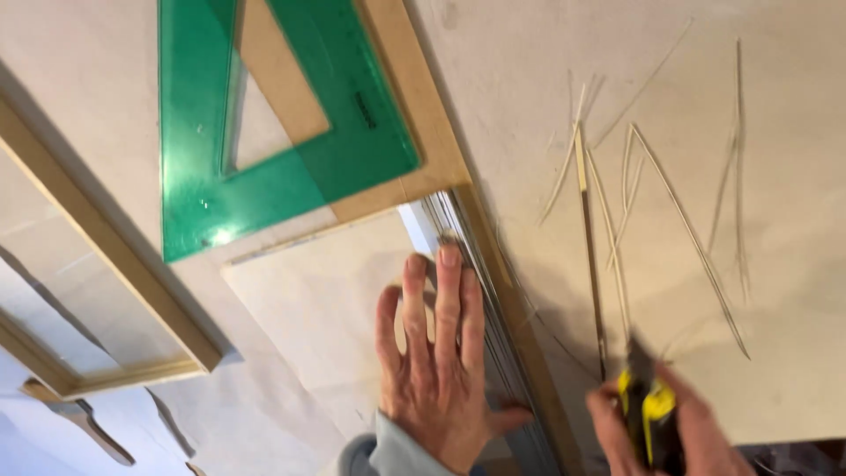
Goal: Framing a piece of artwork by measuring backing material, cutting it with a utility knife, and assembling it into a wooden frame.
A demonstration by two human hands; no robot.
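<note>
On the far left, a pale wooden frame (106,264) lay on the worktop (775,53), with a light panel inside it. Next to it, higher up, a see-through green triangle ruler (291,167) lay over a brown board (423,115). Under the ruler sat a flat cream sheet (308,308).

The left hand (441,361) was open and flat. Its fingers (448,300) were spread and pressed down on the cream sheet, right beside a long metal ruler (485,291). The thumb touched the ruler's edge lower down. A grey sleeve (397,454) showed at the wrist. The metal ruler ran along the sheet's right edge, and a thin brown strip (529,353) lay just beside it.

Farther right, near the bottom, the right hand (652,432) was closed around a yellow and black knife (648,405). The knife's dark tip pointed up, close to the brown strip. It was blurry, so I could not tell if the blade touched anything.

On the right, many thin pale slivers (687,229) lay scattered on the worktop.
</note>
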